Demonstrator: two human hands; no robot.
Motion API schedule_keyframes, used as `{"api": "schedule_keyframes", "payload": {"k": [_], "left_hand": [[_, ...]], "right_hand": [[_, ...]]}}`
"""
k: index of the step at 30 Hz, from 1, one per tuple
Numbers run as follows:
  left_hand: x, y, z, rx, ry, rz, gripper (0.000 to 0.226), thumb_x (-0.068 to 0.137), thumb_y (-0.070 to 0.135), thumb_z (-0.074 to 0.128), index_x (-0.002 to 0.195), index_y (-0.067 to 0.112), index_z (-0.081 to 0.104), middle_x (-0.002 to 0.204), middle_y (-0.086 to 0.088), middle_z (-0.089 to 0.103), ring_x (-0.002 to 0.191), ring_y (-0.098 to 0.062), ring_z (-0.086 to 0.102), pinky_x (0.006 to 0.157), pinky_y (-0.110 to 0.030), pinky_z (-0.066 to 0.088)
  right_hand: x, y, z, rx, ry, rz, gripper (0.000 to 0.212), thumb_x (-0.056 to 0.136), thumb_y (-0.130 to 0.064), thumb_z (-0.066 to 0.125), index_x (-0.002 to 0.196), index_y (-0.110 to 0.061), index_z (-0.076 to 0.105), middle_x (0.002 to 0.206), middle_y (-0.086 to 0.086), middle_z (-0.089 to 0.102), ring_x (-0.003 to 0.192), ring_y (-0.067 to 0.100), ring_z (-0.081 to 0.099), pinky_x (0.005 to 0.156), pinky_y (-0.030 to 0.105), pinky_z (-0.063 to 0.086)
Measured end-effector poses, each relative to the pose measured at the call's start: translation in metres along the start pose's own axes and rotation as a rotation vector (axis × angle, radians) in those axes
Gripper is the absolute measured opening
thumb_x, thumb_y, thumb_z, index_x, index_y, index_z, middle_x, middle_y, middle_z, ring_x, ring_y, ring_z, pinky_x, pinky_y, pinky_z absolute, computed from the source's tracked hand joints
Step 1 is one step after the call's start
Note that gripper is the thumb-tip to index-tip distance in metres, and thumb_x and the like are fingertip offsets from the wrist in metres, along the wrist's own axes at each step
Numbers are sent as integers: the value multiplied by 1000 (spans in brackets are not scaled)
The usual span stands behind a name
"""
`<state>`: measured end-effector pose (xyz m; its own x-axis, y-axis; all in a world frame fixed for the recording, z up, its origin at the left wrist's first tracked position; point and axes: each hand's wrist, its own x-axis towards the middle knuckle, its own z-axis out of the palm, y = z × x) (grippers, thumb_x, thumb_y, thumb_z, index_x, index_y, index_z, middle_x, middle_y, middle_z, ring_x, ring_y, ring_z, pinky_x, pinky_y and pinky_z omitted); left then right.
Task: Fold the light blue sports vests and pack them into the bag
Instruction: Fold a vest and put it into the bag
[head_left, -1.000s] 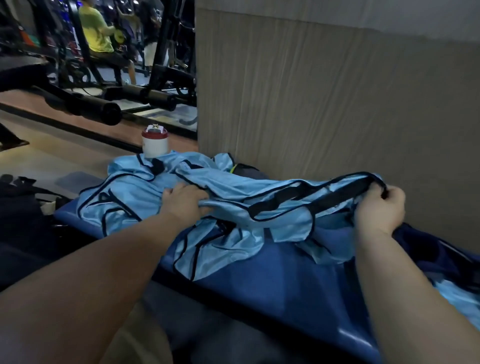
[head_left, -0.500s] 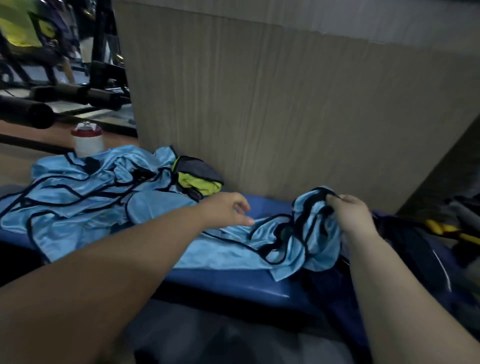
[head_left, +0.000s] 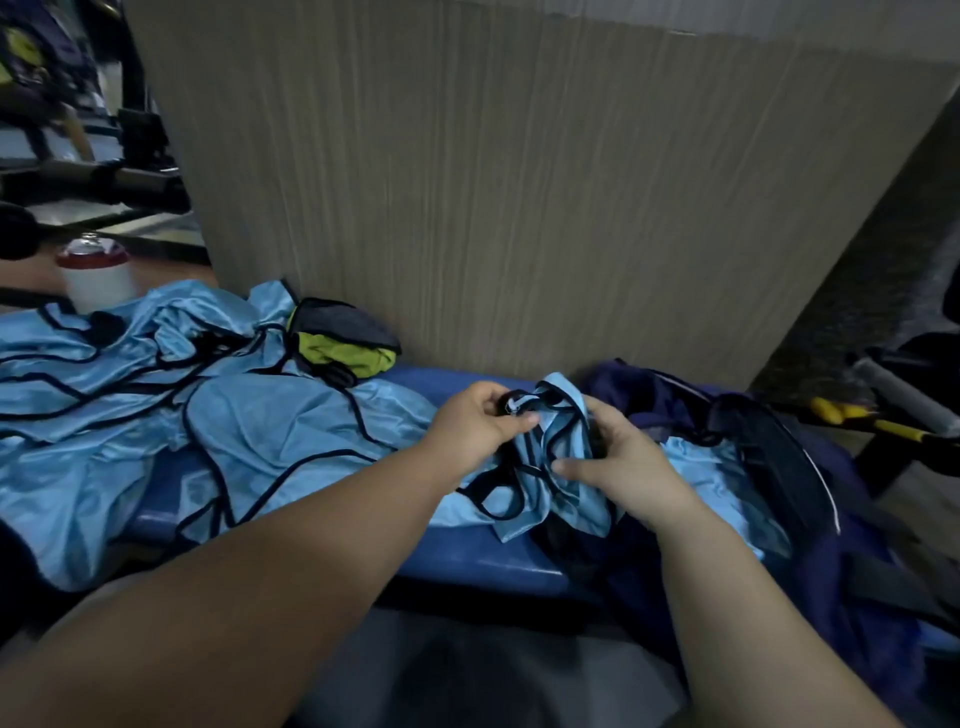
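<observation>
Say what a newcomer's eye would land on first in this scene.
First comes the bunched vest in the middle, gripped by the left hand and the right hand above the blue bench. Next is the shiny heap of light blue vests sprawled over the bench's left side. On the right, the open dark blue bag already has light blue cloth inside.

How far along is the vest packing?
Partway, by the look of it. Done: some light blue fabric already lies inside the open dark blue bag. In hand: the left hand and right hand both grip a bunched vest beside the bag's mouth; it looks crumpled rather than neatly folded. Left: a pile of loose vests lies unfolded on the bench.
</observation>
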<state>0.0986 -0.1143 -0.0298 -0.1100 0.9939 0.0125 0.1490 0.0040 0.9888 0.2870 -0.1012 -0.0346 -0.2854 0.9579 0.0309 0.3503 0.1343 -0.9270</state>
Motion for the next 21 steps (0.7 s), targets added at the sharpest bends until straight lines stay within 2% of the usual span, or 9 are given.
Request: {"api": "schedule_keyframes", "payload": {"k": [2, 5, 8, 11, 13, 16, 18, 21], "left_hand": [[-4, 1, -4, -23, -21, -11, 31, 79, 16, 79, 104, 14, 61, 100, -2, 69, 92, -15, 67, 77, -23, 54], [-14, 6, -9, -14, -148, -39, 34, 75, 6, 80, 103, 14, 62, 95, 1, 68, 82, -8, 67, 64, -17, 53], [-24, 13, -12, -67, -327, -86, 38, 76, -1, 77, 109, 9, 61, 93, 0, 68, 81, -11, 69, 72, -23, 57], [-29, 17, -14, -161, -427, -98, 27, 83, 3, 70, 106, 12, 61, 92, 1, 67, 85, -11, 66, 78, -23, 55], [-29, 19, -15, -150, -387, -78, 17, 85, 7, 69, 100, 15, 64, 84, 5, 67, 80, -7, 64, 75, -22, 51], [-28, 20, -19, -97, -220, -27, 13, 83, 7, 72, 91, 17, 67, 76, 8, 69, 72, -4, 64, 67, -18, 50], [-26, 19, -23, -40, -101, 32, 13, 81, 7, 76, 87, 15, 67, 78, 2, 69, 69, -5, 64, 63, -16, 49], [-22, 17, -29, 72, 31, 99, 13, 78, 12, 79, 82, 18, 69, 82, -7, 69, 74, -12, 64, 74, -30, 51]], "right_hand": [[0, 6, -2, -192, 65, -8, 64, 76, -13, 81, 127, -43, 56, 104, -14, 72, 98, 7, 68, 90, 32, 53], [-2, 7, -6, -176, 201, -36, 38, 81, -15, 75, 112, -36, 67, 95, -15, 73, 91, 2, 68, 88, 28, 52], [-8, 2, -11, -80, 282, -68, 28, 86, -5, 69, 100, -29, 71, 90, -15, 73, 81, -5, 66, 73, 12, 48], [-12, 0, -18, -15, 323, -76, 25, 87, -4, 68, 99, -26, 72, 92, -12, 73, 84, 1, 68, 72, 14, 51], [-14, 0, -21, 14, 345, -76, 21, 87, -6, 70, 97, -24, 73, 92, -9, 73, 83, 4, 68, 69, 11, 50], [-15, -1, -28, 36, 373, -77, 22, 86, -5, 71, 96, -25, 73, 90, -5, 72, 81, 9, 66, 68, 13, 48], [-14, 1, -32, 68, 398, -56, 24, 84, -5, 72, 94, -27, 72, 89, -3, 70, 82, 15, 65, 73, 24, 51], [-13, 2, -36, 100, 426, -28, 24, 82, -8, 75, 90, -30, 72, 87, 1, 69, 81, 21, 66, 82, 41, 54]]}}
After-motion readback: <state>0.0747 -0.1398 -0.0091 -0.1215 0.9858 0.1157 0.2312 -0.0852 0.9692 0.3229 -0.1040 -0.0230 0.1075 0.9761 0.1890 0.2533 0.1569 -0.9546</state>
